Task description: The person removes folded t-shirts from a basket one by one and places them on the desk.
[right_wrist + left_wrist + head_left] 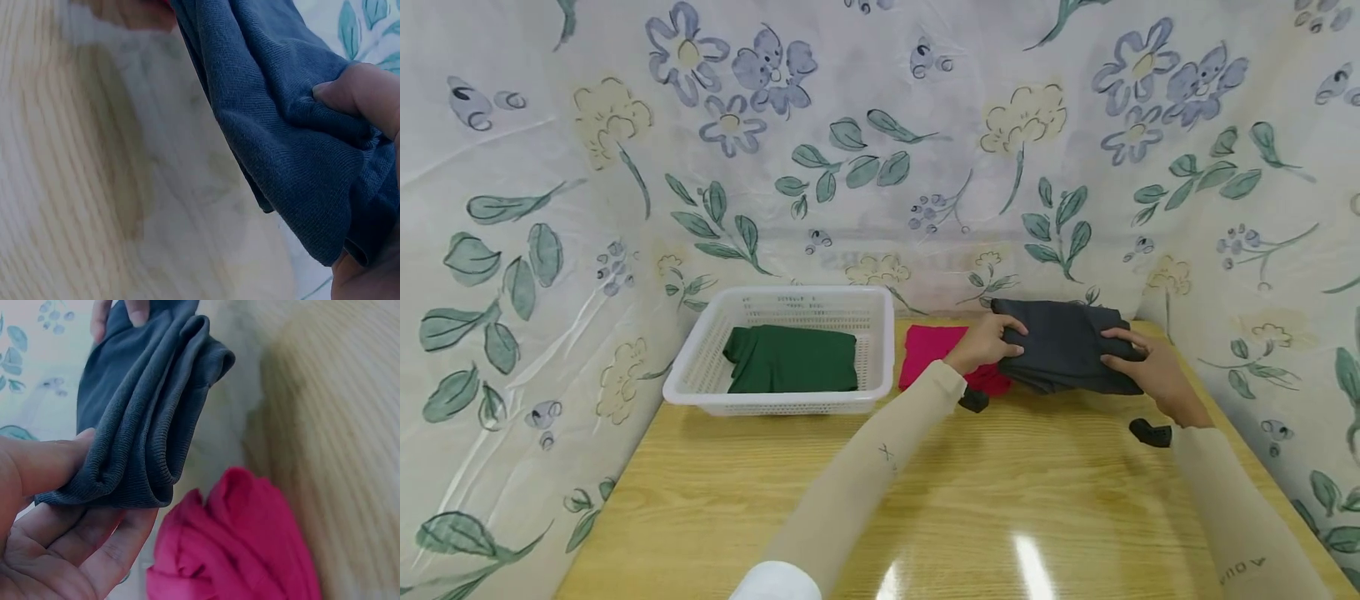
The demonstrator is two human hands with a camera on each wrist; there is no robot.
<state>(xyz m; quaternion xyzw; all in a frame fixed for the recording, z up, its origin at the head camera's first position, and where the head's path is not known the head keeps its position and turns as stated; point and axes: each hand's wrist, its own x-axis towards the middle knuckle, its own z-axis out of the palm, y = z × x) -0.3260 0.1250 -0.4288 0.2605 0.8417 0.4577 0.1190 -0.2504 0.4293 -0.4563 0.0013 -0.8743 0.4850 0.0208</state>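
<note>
Both hands hold a folded dark grey-blue cloth (1063, 342) by its two ends, at the right rear of the table. My left hand (988, 340) pinches the left end; in the left wrist view its thumb lies on top and the fingers beneath several stacked layers of the cloth (134, 419). My right hand (1157, 375) grips the right end, and the right wrist view shows the thumb pressing into the cloth (269, 106). A folded pink-red cloth (925, 348) lies to the left, partly hidden behind the left hand and the dark cloth.
A white plastic basket (880, 342) at the left rear contains a folded green cloth (797, 358). Wood-grain table (880, 500) extends toward the front. Flower-patterned sheeting (880, 192) encloses the back and sides. Black wrist-camera pieces (1150, 433) show near the wrists.
</note>
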